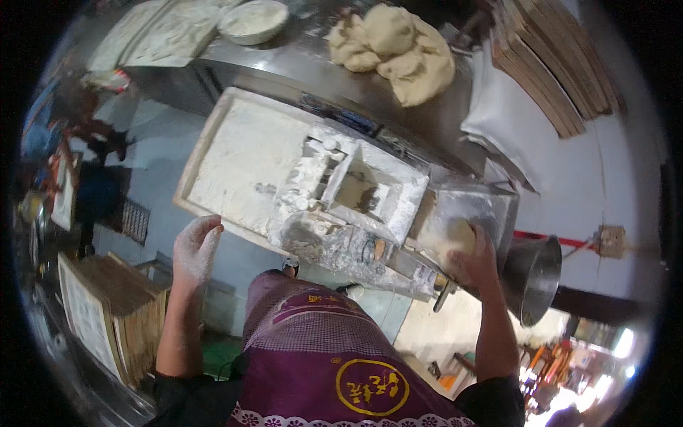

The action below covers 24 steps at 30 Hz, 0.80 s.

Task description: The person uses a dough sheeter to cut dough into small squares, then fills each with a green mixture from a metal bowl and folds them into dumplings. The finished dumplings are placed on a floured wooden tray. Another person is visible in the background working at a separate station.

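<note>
My right hand (475,262) is wrapped round a pale lump of dough (459,236) over the metal feed tray (498,213) at the right end of a flour-covered dough machine (380,192). My left hand (196,249), white with flour, hangs in the air by the near left corner of a shallow wooden tray (193,167). Its fingers are loosely bent, and nothing shows in them. Flour coats the bottom of that tray, which sits at the machine's left end. The machine's square hopper has some flour or dough inside; I cannot tell which.
A metal worktable (299,60) runs along the far side, bearing a large dough mass (402,50) and a white bowl (254,21). Stacked wooden boards (114,313) stand at left, more boards (555,64) at far right. A metal bucket (532,281) is right of my right arm.
</note>
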Each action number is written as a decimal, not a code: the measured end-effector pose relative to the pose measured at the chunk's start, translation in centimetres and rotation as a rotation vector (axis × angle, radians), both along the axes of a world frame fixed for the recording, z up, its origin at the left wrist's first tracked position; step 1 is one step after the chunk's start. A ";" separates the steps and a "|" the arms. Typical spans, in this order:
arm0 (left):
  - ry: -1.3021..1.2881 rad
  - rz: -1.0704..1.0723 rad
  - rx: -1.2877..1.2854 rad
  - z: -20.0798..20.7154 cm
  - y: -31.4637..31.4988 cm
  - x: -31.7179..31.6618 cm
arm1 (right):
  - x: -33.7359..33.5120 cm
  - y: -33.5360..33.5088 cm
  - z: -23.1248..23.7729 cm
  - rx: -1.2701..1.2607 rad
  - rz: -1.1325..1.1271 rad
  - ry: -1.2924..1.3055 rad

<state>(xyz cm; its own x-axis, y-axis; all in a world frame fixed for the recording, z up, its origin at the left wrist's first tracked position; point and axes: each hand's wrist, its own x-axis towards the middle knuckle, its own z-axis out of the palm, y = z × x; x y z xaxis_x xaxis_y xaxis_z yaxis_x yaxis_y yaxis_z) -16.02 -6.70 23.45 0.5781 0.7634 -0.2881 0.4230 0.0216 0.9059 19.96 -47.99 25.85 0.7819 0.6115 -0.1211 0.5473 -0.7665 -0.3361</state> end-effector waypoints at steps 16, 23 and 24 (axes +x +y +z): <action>0.022 -0.399 0.089 0.2 4.2 5.1 | 4.6 0.6 -1.3 -0.224 -0.240 -0.268; 0.120 -0.405 0.185 2.7 0.0 3.8 | -0.8 7.7 -2.4 -0.450 0.374 -0.284; 0.113 -0.401 0.196 3.5 -1.0 3.3 | -0.4 7.7 -3.0 -0.466 0.366 -0.307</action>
